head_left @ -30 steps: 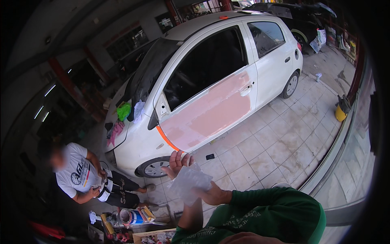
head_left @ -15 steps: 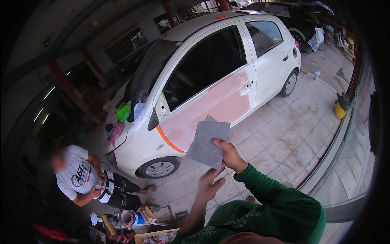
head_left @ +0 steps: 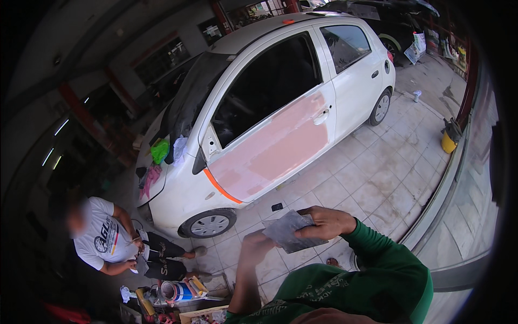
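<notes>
Head view: grey sandpaper sheet (head_left: 291,232) pinched between right hand (head_left: 326,222) and left hand (head_left: 253,243); seemingly being folded. Next: firm crease, then toward pink-primed car door (head_left: 275,148) far ahead.

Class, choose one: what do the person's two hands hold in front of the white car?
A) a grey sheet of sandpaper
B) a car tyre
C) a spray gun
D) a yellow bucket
A: both the right hand and left hand grip a flat grey sheet, likely sandpaper, before the white car.
</notes>
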The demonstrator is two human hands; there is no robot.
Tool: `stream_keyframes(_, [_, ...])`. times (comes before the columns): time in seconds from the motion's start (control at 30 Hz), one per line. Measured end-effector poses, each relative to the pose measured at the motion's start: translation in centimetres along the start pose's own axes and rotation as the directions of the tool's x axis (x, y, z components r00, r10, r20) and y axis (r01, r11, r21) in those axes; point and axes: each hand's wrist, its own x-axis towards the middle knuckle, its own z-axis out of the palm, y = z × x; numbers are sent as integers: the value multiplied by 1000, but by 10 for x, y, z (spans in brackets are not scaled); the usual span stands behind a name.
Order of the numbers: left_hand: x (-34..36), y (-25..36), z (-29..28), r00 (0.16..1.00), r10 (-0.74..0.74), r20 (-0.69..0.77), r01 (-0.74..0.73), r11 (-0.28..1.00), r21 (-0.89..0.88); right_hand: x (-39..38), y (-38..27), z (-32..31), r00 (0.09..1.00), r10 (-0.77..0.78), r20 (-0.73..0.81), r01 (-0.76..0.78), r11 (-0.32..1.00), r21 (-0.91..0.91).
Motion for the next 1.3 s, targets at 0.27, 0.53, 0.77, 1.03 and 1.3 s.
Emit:
stream_keyframes(0.27, [2,-1,12,1000,-10,10,10,1000,7,-2,-2,0,982,-164,97,176,976,-129])
stream_keyframes(0.53, [1,-11,13,998,-6,-59,-1,993,-115,1,-4,7,986,-161,49,166,979,-116])
stream_keyframes(0.77, [-5,-23,11,997,-59,-54,46,977,-210,-3,-2,5,981,-184,52,188,978,-88])
stream_keyframes(1.03, [-8,-29,21,992,-123,-27,114,967,-227,-8,0,8,977,-212,-13,211,977,-33])
stream_keyframes(1.3, [-9,-31,22,999,-30,24,30,1000,3,-10,-5,6,963,-268,18,269,961,-66])
